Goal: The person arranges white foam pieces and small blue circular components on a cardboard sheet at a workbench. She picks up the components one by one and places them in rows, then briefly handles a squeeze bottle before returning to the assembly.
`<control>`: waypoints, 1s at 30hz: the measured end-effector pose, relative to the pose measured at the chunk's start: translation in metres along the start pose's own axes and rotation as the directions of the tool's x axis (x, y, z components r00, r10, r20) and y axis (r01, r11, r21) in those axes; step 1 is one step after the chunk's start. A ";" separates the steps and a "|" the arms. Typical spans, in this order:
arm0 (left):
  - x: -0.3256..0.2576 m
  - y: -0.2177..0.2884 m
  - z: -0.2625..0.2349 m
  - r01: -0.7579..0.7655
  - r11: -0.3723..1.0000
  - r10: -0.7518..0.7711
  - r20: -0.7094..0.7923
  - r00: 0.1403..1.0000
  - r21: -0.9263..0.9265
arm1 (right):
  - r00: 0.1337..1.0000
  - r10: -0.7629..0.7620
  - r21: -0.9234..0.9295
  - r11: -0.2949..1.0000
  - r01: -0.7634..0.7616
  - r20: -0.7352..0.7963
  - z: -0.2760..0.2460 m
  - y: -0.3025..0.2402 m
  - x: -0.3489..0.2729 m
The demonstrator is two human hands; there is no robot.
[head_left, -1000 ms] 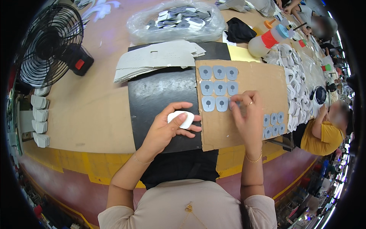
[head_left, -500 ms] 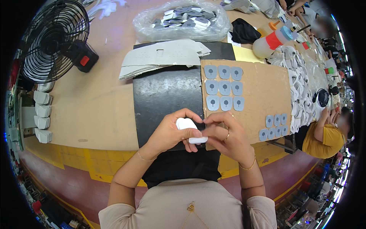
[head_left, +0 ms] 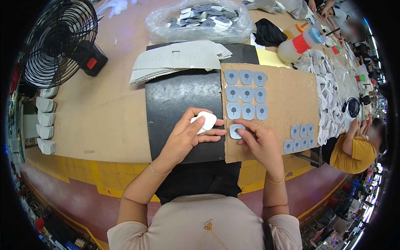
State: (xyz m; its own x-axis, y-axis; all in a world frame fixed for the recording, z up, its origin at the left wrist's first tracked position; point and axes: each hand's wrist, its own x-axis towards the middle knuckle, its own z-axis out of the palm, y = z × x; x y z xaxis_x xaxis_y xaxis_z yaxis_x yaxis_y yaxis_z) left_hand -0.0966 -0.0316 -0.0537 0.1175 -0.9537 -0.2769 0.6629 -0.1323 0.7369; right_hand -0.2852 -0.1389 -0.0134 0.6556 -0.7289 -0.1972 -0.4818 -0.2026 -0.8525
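My left hand (head_left: 180,135) is closed on a small stack of white rounded patches (head_left: 207,121), its thumb pressed on top, above the black mat (head_left: 179,98). Between the thumb and fingers of my right hand (head_left: 261,141) is a grey rounded patch (head_left: 234,132) with a dark tree-shaped mark. That patch is at the cardboard sheet (head_left: 289,93), just below the left column of laid-out grey patches (head_left: 247,94), which form three rows of three. Whether it touches the cardboard I cannot tell. Several more grey patches (head_left: 296,145) lie in two rows at the cardboard's lower right.
A plastic bag of patches (head_left: 200,35) and stacked pale sheets (head_left: 175,58) lie beyond the mat. A black fan (head_left: 58,48) stands far left, above white stacks (head_left: 46,119). On the right are a bottle (head_left: 298,45), white cut pieces (head_left: 327,96) and a person in yellow (head_left: 359,152).
My hands have moved apart. The right one has carried a single patch rightward to the cardboard, grey side up, while the left keeps the white stack.
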 end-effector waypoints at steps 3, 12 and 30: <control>-0.001 0.001 -0.001 0.016 0.999 -0.016 0.003 1.000 0.034 | 0.999 0.010 -0.018 1.000 -0.011 -0.049 0.005 -0.004 0.002; 0.000 0.003 0.000 0.024 0.999 -0.024 -0.002 1.000 0.037 | 0.990 0.006 -0.113 0.993 -0.022 -0.144 0.015 0.001 0.005; 0.000 0.003 0.001 0.035 0.997 -0.034 -0.012 0.999 0.070 | 0.993 -0.086 -0.366 0.930 0.048 -0.087 0.011 -0.009 0.008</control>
State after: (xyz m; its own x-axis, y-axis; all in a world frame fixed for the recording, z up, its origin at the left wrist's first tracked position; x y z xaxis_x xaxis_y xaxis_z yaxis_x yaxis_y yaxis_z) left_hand -0.0955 -0.0319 -0.0509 0.1039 -0.9453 -0.3093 0.6132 -0.1840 0.7682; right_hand -0.2691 -0.1351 -0.0126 0.6414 -0.7630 -0.0806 -0.6288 -0.4625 -0.6250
